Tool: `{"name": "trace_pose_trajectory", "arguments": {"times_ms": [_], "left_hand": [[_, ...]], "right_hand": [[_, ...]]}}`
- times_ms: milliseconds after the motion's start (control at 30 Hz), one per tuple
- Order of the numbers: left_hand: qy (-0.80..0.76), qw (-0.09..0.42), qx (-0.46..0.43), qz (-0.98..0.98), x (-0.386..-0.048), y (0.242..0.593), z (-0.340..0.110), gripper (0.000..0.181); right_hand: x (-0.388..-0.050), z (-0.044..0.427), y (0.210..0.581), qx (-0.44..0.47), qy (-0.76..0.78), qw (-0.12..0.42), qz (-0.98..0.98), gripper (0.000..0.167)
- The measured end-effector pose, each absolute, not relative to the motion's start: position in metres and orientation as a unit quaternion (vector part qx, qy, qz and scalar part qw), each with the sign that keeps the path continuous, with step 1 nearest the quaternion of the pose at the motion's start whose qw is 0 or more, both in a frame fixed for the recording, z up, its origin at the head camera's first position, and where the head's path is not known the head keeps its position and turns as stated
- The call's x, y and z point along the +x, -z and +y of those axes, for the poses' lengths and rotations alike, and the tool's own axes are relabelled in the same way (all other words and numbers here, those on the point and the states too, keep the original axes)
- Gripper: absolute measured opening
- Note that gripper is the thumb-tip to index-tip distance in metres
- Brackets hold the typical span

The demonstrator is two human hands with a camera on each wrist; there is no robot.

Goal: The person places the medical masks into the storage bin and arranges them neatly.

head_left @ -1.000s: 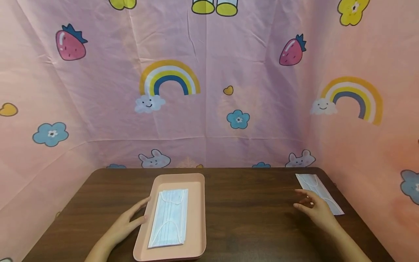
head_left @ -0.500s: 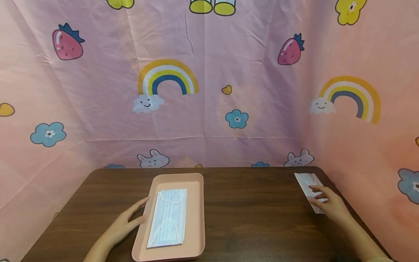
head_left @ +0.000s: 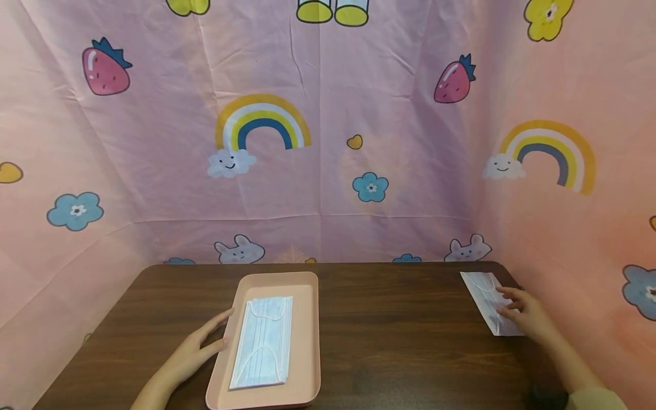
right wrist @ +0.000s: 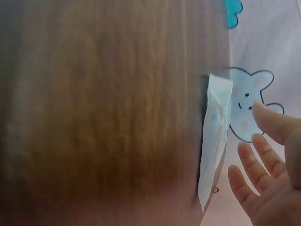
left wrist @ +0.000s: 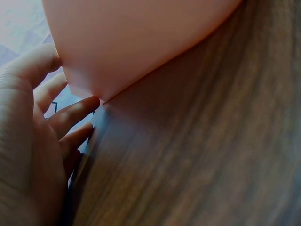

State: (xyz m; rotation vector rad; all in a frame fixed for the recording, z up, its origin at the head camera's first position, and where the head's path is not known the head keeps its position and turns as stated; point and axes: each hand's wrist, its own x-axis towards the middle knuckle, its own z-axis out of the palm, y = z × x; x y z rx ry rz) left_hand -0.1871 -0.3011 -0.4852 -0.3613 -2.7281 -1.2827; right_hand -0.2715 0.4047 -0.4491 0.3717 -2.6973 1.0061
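Observation:
A pale pink tray (head_left: 306, 347) lies on the table, left of centre. Stacked inside it are pale blue face masks (head_left: 263, 341) with white ear loops, the top one lying lengthwise. My left hand (head_left: 189, 350) rests its spread fingertips against the tray's left side; in the left wrist view the fingers (left wrist: 77, 113) touch the tray wall (left wrist: 127, 42). At the table's far right lies a single face mask (head_left: 482, 290), partly hidden by my right hand (head_left: 530, 316). That hand hovers over its right edge, fingers loosely bent; the right wrist view shows them apart from the mask (right wrist: 215, 132).
The dark wooden table (head_left: 389, 330) stretches between the tray and the single mask. A patterned cloth (head_left: 328, 114) with rainbows and strawberries hangs behind the table and along both sides, close to the right edge.
My right hand has moved right, from beside the single mask to above it and on toward its right edge. The mask, the tray and my left hand have kept their places.

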Motion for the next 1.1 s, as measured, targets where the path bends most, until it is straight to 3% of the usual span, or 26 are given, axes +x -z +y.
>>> {"name": "trace_pose_trajectory", "arguments": {"times_ms": [700,1100], "left_hand": [[0.420,0.045,-0.107,-0.900,-0.186,0.485,-0.300,0.057],[0.415,0.050,-0.113,-0.901,-0.184,0.483,-0.298,0.058]], "right_hand": [[-0.290,0.443,0.464,0.094,-0.324,0.073,-0.938,0.051],[-0.294,0.447,0.465,0.071,-0.320,0.017,-0.944,0.060]]}}
